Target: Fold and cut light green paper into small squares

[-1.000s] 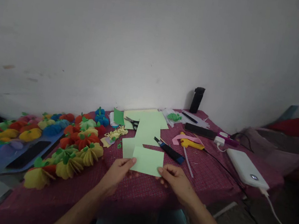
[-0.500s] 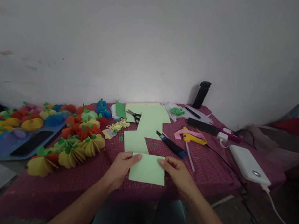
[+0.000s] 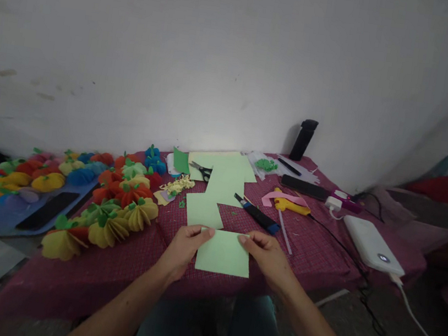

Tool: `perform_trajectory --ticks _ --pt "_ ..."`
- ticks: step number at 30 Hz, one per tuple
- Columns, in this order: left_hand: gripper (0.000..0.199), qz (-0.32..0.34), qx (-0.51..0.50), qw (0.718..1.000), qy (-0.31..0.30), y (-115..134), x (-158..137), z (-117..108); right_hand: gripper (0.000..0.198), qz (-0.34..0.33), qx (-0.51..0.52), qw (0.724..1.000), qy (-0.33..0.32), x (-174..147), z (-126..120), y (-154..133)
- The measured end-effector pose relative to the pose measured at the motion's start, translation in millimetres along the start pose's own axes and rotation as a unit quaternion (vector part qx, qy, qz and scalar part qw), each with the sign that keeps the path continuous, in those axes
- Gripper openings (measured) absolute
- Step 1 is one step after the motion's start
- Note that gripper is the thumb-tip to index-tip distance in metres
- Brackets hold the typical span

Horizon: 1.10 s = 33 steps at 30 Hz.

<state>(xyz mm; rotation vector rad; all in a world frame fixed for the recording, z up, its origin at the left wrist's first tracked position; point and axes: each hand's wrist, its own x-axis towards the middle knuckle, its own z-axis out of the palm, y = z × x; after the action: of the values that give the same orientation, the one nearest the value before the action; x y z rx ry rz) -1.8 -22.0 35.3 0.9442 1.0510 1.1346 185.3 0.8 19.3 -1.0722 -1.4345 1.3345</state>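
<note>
A small rectangle of pale green paper (image 3: 223, 254) is held up near the table's front edge. My left hand (image 3: 183, 248) pinches its upper left corner, thumb on top and the other fingers behind. At the upper right corner my right hand (image 3: 268, 255) grips it the same way. Just beyond the hands lies another pale green sheet (image 3: 202, 210), and past it a larger green sheet (image 3: 227, 182). A black utility knife (image 3: 257, 215) with a blue end rests to the right of these sheets. Black-handled scissors (image 3: 203, 172) lie farther back on paper.
Colourful paper pumpkins (image 3: 124, 193) crowd the left side. To the right are a yellow glue gun (image 3: 291, 206) with its cord, a pink paper strip (image 3: 270, 197), a white power bank (image 3: 373, 246) and a power strip (image 3: 303, 186). A black bottle (image 3: 303, 140) stands by the wall.
Both hands keep their hold on the paper, which has shifted very slightly to the right. The view has tilted a little; nothing on the table has visibly moved.
</note>
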Motion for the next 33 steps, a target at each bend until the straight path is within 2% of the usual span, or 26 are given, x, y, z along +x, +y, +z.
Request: perform_trajectory --ticks 7,14,19,27,33 --pt "0.030 0.016 -0.024 0.999 0.023 -4.3 2.2 -5.1 0.035 0.023 -0.034 0.996 -0.083 -8.8 -3.8 8.0" --pt "0.030 0.012 -0.011 1.000 0.022 -8.4 4.7 -8.8 0.034 0.031 -0.076 0.992 -0.095 -13.2 -7.6 13.5" --pt "0.037 0.023 0.054 0.997 0.039 -8.1 8.1 -12.6 0.032 0.025 -0.084 0.991 -0.099 -11.2 -4.4 10.7" --pt "0.039 0.040 0.172 0.984 0.012 -7.5 17.0 -22.8 0.029 0.014 -0.094 0.993 -0.076 11.8 -2.2 4.4" --pt "0.034 0.097 0.305 0.946 0.053 -17.3 36.3 -33.4 0.030 -0.027 -0.199 0.974 -0.107 25.0 -1.5 14.7"
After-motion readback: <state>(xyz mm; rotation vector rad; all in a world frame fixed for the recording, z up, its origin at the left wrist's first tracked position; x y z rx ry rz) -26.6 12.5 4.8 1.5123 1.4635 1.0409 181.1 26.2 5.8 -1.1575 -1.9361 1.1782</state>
